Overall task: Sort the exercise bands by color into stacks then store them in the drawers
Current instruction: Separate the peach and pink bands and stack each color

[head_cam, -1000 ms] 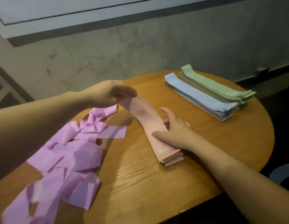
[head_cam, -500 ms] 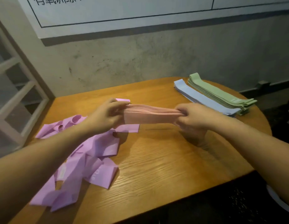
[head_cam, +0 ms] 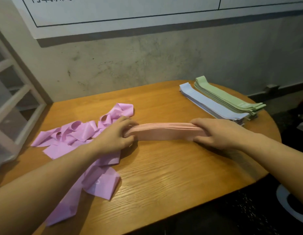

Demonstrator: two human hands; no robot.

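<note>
A stack of peach-pink bands (head_cam: 164, 132) stands on its long edge across the middle of the wooden table (head_cam: 164, 175). My left hand (head_cam: 116, 135) grips its left end and my right hand (head_cam: 218, 133) grips its right end. A loose, tangled heap of lilac bands (head_cam: 76, 138) lies to the left, partly under my left forearm. At the back right a neat light-blue stack (head_cam: 210, 104) lies beside a neat green stack (head_cam: 227, 97).
A grey concrete wall (head_cam: 147, 61) runs just behind the table. A white framed rack (head_cam: 17, 99) stands at the left. The table's rounded right edge drops to a dark floor with a white-rimmed object (head_cam: 293, 206).
The peach stack was lying flat under my right hand. Both hands have since lifted it, turned it crosswise and set it on edge on the table. The view has tilted up.
</note>
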